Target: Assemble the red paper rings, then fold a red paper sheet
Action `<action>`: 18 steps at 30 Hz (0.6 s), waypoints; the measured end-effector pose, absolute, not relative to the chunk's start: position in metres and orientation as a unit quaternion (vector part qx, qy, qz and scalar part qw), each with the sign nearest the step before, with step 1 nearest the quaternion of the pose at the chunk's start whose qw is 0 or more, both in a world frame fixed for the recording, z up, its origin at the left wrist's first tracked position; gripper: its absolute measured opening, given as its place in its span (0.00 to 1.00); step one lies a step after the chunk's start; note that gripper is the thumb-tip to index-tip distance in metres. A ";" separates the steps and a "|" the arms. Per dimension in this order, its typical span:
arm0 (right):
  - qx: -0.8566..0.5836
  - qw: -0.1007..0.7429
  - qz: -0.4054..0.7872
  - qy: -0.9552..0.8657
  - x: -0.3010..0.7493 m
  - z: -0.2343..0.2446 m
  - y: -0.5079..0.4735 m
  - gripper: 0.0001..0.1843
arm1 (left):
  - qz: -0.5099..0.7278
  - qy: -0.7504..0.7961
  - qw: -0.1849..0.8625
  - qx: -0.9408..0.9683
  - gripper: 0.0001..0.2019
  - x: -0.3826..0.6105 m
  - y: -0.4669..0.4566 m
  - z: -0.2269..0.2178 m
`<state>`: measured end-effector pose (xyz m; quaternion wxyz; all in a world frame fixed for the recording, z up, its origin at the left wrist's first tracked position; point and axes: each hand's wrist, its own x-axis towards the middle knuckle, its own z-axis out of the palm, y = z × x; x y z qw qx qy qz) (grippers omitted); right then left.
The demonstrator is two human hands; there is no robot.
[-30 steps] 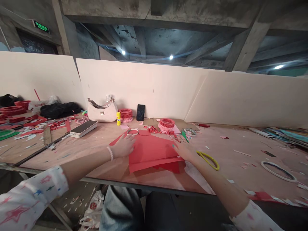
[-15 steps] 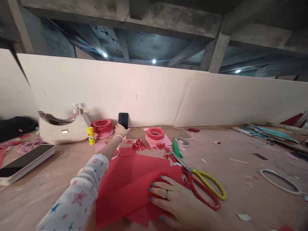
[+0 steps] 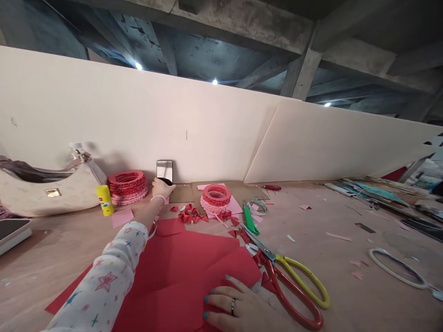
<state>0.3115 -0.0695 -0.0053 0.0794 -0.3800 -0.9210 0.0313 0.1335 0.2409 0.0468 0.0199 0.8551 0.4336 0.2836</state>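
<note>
My left hand [image 3: 162, 188] reaches far forward to the lower part of a phone [image 3: 164, 169] that leans upright against the white board. Its fingertips are mostly hidden, so I cannot make out whether they grip or only touch the phone. Under my arms spreads red paper [image 3: 180, 258], several sheets overlapping. My right hand [image 3: 238, 304] lies on that paper with fingers apart, a ring on one finger. Close to its right are large scissors [image 3: 277, 265] with one red and one yellow handle. Red paper scraps [image 3: 192, 214] lie beyond the sheets.
Stacked red and pink paper rings [image 3: 216, 198] stand ahead, with another ring stack [image 3: 127, 186] farther left. Beside that are a yellow glue stick [image 3: 104, 200] and a white handbag [image 3: 51, 193]. A green-handled tool [image 3: 249, 219] and tape roll [image 3: 259, 207] lie near the scissors.
The view has shifted, and things at the left sit farther left. The phone's dark face now looks bright in its upper part. My left hand stays at the phone; my right hand remains on the paper.
</note>
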 end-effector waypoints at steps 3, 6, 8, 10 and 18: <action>-0.410 0.067 0.075 -0.907 0.304 0.008 -0.074 0.20 | 0.297 0.486 0.043 0.821 0.17 0.126 0.233 0.060; -0.475 0.096 0.134 -0.865 0.295 0.015 -0.084 0.22 | 0.333 0.510 0.120 0.784 0.18 0.112 0.204 0.074; -0.517 0.137 0.173 -0.827 0.289 0.016 -0.090 0.20 | 0.371 0.491 0.175 0.769 0.21 0.101 0.169 0.081; -0.542 0.181 0.225 -0.789 0.281 0.016 -0.089 0.22 | 0.385 0.472 0.211 0.764 0.27 0.091 0.123 0.086; -0.407 0.524 0.476 -0.578 0.224 0.027 -0.028 0.30 | 0.317 0.384 0.409 0.765 0.21 0.085 -0.006 0.053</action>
